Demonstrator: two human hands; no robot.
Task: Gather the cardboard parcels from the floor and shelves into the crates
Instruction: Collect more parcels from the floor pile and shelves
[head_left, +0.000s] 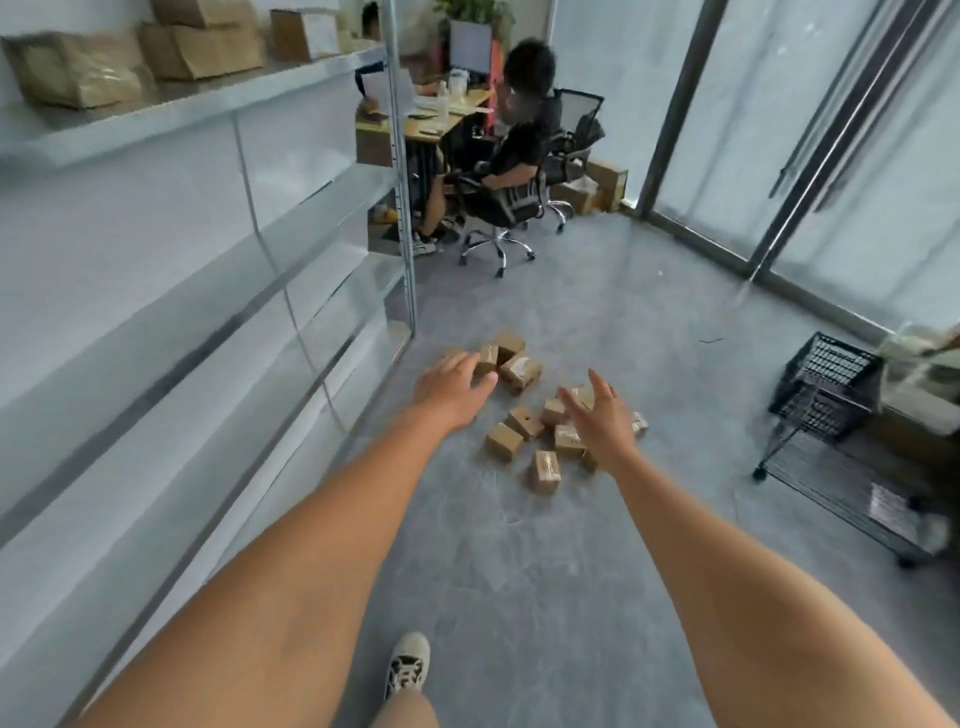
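Several small taped cardboard parcels (524, 423) lie scattered on the grey floor ahead of me. My left hand (451, 388) is stretched out above their left side, fingers relaxed, holding nothing. My right hand (600, 418) reaches over the right part of the pile with fingers spread, covering a few parcels. Larger cardboard parcels (200, 49) sit on the top shelf at the upper left. A black wire crate (826, 384) stands on a low wire cart at the right.
White metal shelving (218, 291) runs along my left side. A person sits on an office chair (511, 208) at a desk farther back. Glass partitions line the right. My shoe (408, 665) shows at the bottom.
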